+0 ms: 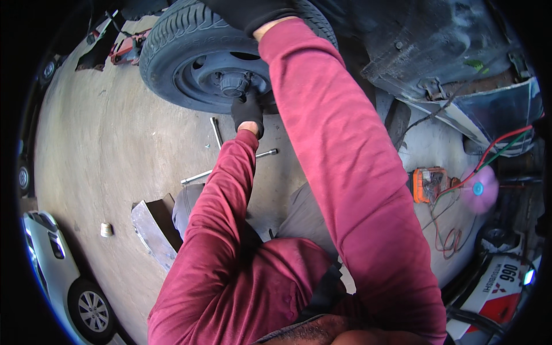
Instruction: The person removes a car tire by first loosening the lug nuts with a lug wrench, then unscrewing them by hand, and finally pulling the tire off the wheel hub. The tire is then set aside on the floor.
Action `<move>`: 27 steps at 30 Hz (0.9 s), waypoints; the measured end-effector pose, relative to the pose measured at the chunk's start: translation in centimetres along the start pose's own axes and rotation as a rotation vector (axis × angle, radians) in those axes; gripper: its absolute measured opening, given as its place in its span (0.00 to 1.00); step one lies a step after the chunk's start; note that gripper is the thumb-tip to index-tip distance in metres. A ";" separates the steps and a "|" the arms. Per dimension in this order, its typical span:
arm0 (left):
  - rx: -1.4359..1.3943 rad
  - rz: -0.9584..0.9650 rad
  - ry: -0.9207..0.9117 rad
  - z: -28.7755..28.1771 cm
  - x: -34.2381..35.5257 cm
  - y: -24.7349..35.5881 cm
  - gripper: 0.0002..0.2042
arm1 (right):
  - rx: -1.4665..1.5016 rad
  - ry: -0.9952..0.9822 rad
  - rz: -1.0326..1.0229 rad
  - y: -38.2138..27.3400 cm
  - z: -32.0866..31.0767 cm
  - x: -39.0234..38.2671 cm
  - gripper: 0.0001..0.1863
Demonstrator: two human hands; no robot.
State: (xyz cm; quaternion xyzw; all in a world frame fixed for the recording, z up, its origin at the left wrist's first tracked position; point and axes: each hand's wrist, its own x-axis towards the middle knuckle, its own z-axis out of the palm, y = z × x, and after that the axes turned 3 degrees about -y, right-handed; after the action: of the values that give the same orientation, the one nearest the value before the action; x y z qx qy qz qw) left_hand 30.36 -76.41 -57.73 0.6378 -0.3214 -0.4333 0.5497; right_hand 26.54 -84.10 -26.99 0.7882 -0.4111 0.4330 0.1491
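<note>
A black tyre on a dark steel wheel [172,72] stands in front of me, tilted, with a round hub [233,84] at its centre. My left hand [248,114], in a black glove, reaches to the wheel just below the hub. Its fingers are drawn together at a bolt position, and whatever they grip is too small to make out. My right hand [253,12], also black-gloved, lies over the top of the tyre; its fingertips are hidden. On the floor below the wheel lies a four-way lug wrench [198,176], partly covered by my left forearm.
A bent metal panel [154,230] lies by my left knee, with a small pale cup [106,229] farther left. A silver car [54,270] stands at lower left. To the right are car bodywork [497,112], an orange case [428,184], a pink fan [480,190] and cables [451,241].
</note>
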 end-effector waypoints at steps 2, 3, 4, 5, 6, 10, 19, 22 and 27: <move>0.004 0.014 0.015 0.0 -0.2 0.5 0.21 | -0.029 -0.007 0.062 -0.2 0.1 -0.1 0.21; -0.002 0.015 0.019 0.0 -0.2 0.6 0.21 | -0.044 -0.012 0.091 -0.4 0.1 -0.1 0.21; -0.021 -0.007 0.021 0.0 -0.2 0.5 0.22 | -0.085 -0.026 0.109 -0.5 0.2 -0.2 0.21; -0.042 -0.036 0.017 0.1 -0.2 0.3 0.22 | -0.106 0.025 0.099 -0.7 0.3 -0.3 0.21; -0.065 -0.062 0.013 0.1 0.0 0.1 0.23 | -0.126 0.079 0.087 -0.8 0.4 -0.3 0.21; 0.091 0.033 -0.021 0.0 0.6 -0.4 0.25 | -0.092 0.069 0.103 -0.7 0.6 -0.5 0.22; 0.134 -0.038 0.011 -0.4 -0.2 1.0 0.24 | -0.077 0.094 0.083 -0.6 0.7 -0.4 0.22; -0.074 -0.265 -0.139 -0.8 0.5 0.5 0.25 | -0.067 0.069 0.087 -0.6 0.6 -0.4 0.22; -0.028 -0.141 -0.042 0.6 1.0 -1.4 0.27 | -0.109 0.131 0.040 -0.7 0.6 -0.3 0.22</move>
State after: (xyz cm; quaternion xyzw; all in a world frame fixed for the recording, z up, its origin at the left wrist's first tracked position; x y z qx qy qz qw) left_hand 30.17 -77.25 -59.29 0.6418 -0.2810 -0.4888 0.5198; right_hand 27.36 -83.83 -27.51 0.7406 -0.4393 0.4633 0.2096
